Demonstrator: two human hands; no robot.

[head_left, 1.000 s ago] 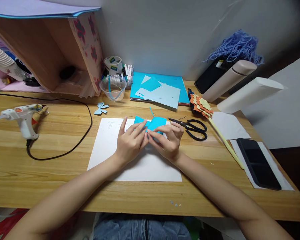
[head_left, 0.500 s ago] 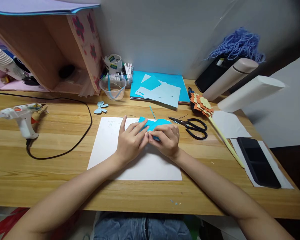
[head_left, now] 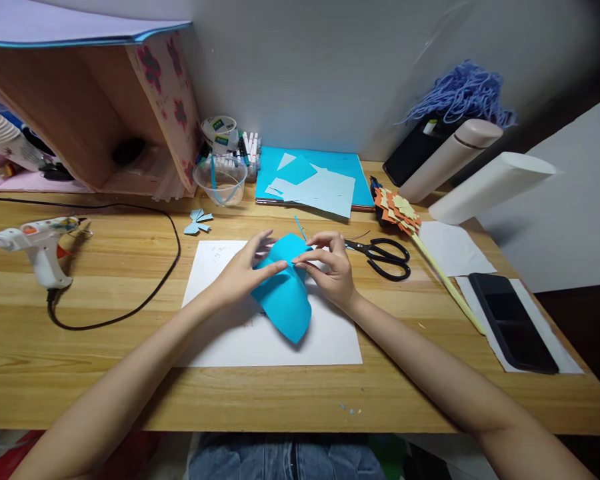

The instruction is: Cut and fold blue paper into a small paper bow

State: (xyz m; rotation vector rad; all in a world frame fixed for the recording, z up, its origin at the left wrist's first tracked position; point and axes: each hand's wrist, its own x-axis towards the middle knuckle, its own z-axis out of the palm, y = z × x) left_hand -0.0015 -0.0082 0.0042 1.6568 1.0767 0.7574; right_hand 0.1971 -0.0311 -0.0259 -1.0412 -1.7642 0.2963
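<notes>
A blue piece of paper (head_left: 286, 307) with curved, pointed edges is held above a white sheet (head_left: 330, 347). My left hand (head_left: 247, 267) grips its left side, thumb on top and fingers partly hidden behind it. At the upper right of the paper, my right hand (head_left: 330, 270) pinches it near the middle with thumb and fingertips. Just beyond the hands lies a thin blue strip (head_left: 301, 228). Black-handled scissors (head_left: 380, 253) rest right of my right hand, their tips partly hidden by it.
On the left lies a glue gun (head_left: 45, 250) with its looping cord. A light-blue paper bow (head_left: 199, 222) sits behind the white sheet. Toward the back are a plastic cup (head_left: 225, 190) and a blue folder (head_left: 363, 183) with paper scraps. A paper flower (head_left: 397, 210) and a phone (head_left: 513, 323) lie right.
The blue paper, mostly covered by both hands before, now spreads open toward me with a pointed end down. My left hand has turned and moved to its left side.
</notes>
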